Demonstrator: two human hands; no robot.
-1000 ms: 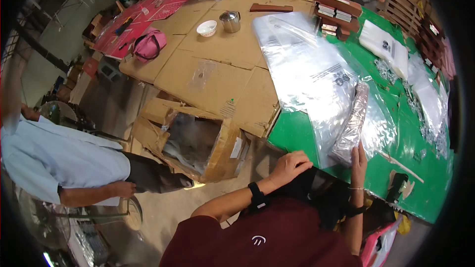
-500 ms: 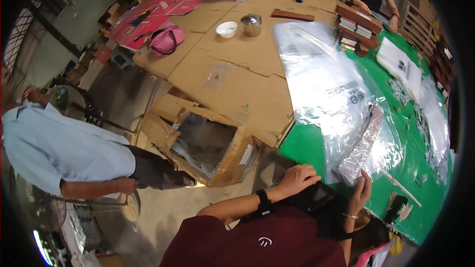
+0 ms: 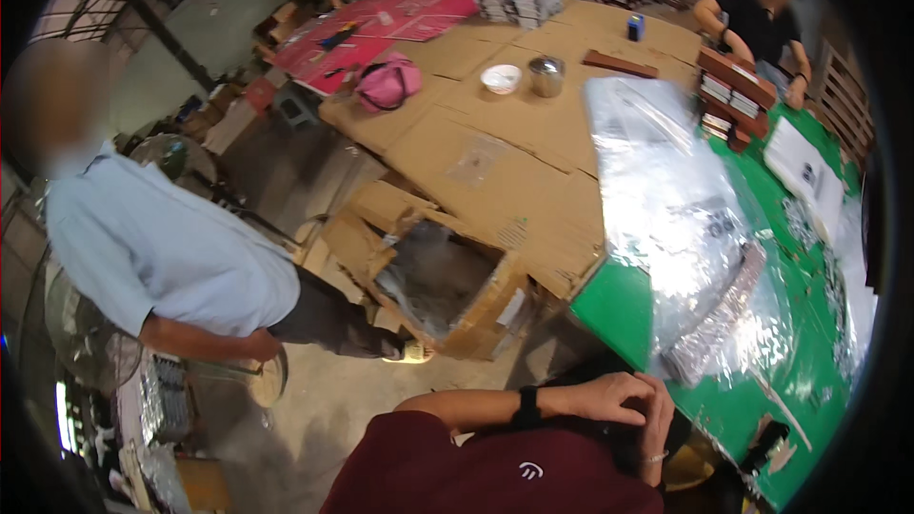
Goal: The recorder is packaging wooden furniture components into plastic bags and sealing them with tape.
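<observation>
- Silvery and crinkled, the wrapped bundle (image 3: 716, 324) lies aslant on the plastic sheets (image 3: 652, 195), over the near side of the green table (image 3: 614, 314); it is long and narrow, its lower end toward the person, and neither hand touches it.
- The left hand (image 3: 605, 398) lies across the front of the body, fingers loosely bent and meeting or overlapping those of the right hand (image 3: 655, 428), which point upward; nothing shows in the grasp of either, though I cannot tell whether something small is tucked between them.
- As a judgement, the step looks like an idle one, with the bundle wrapped and set down; any move to lift it would call for parting the hands, reaching just over the table's edge and taking it from beneath, since its loose, slick skin could slide on the sheets.
- The sheets are glossy and transparent, spread in overlapping layers with bright glare; a thin white strip (image 3: 785, 409) lies beside them, stiff-looking and straight.
- Dull brown cardboard (image 3: 428, 157) covers the neighbouring surface, creased and flat; below it stands an open carton (image 3: 505, 309), its walls scuffed, with greyish plastic inside.
- Farther off are a round white bowl (image 3: 501, 79), a shiny metal pot (image 3: 546, 76) and a stack of reddish-brown blocks (image 3: 738, 81), squared and smooth.
</observation>
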